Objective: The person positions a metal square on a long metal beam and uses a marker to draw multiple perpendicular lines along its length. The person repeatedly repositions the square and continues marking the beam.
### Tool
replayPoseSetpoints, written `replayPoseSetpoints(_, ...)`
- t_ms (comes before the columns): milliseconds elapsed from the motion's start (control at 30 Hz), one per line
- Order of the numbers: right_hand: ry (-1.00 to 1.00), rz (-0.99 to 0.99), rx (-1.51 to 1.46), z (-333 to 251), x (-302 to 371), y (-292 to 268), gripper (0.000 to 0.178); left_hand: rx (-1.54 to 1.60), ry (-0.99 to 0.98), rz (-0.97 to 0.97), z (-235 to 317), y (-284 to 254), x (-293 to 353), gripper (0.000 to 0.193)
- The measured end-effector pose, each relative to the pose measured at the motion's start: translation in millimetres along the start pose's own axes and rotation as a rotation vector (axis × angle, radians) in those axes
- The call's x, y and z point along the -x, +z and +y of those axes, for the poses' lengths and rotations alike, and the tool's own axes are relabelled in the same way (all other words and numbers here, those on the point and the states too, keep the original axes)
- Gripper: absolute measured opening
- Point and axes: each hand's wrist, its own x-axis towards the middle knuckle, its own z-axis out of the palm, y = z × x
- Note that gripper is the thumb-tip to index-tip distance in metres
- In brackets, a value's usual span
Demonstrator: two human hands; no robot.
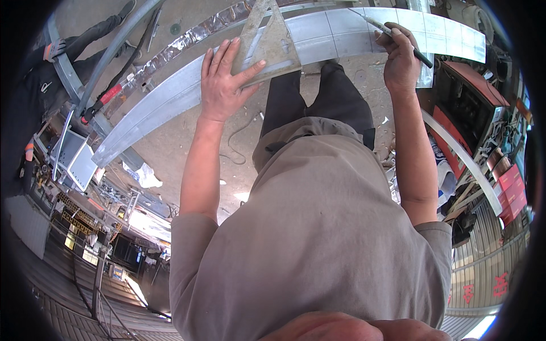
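Observation:
A long silver sheet-metal strip (347,44) lies across in front of me, bowed by the lens, with thin lines drawn crosswise on its right half. On its middle rests a worn triangular set square (277,40) with cut-out slots. My left hand (224,82) lies flat with fingers spread, fingertips on the strip and thumb over the set square's near left part. In my right hand (402,62), above the strip's right half, a slim pen-like marking tool (372,24) is gripped. Its thin tip points to the far left, and its dark end sticks out to the right.
At the far left is another person's gloved hand (55,50) by a metal bar. A red-handled tool (111,94) is near the strip's left end. To the right stand a red-and-black machine (469,85), a curved pale bar (463,156) and red boxes (512,190).

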Motion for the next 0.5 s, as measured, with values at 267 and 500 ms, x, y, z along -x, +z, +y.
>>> replayPoseSetpoints(267, -0.017, 0.019, 0.080, -6, 8, 8, 0.035, 0.033, -0.001, -0.008, -1, 1, 0, 0.064)
replayPoseSetpoints(500, 0.002, -0.214, 0.184, -9, 42, 54, 0.031, 0.056, 0.005, -0.003, -3, 1, 0, 0.064)
